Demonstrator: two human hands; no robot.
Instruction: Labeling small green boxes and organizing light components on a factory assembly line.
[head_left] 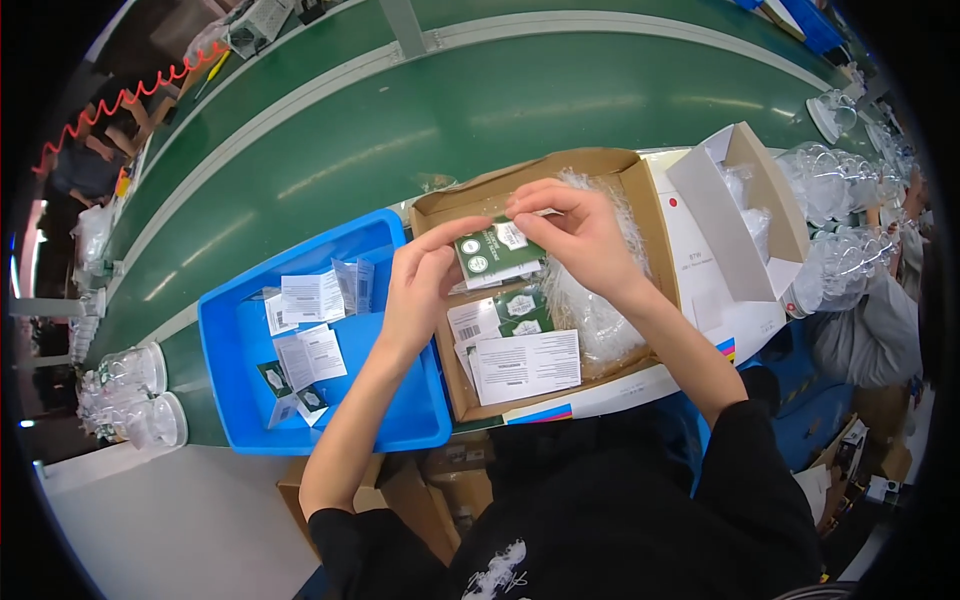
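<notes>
Above a shallow cardboard tray (660,240), a green printed card (484,254) is held between both hands. My left hand (428,275) is closed on its left side, thumb and fingers at the edge. Fingers bent into a pinch, my right hand (580,230) grips the upper right corner. A white sheet edge shows just under the card. Below it in the tray lie white printed leaflets (528,365) and another green card (524,312). A bundle of thin clear plastic (608,320) fills the tray's right side, partly behind my right forearm.
To the left, a blue plastic bin (222,375) holds several leaflets and small green cards. An open white box (735,215) with clear plastic bags leans at the right. Clear wrapped items (840,260) stand beyond it. A green conveyor (330,150) curves behind; other people sit at the edges.
</notes>
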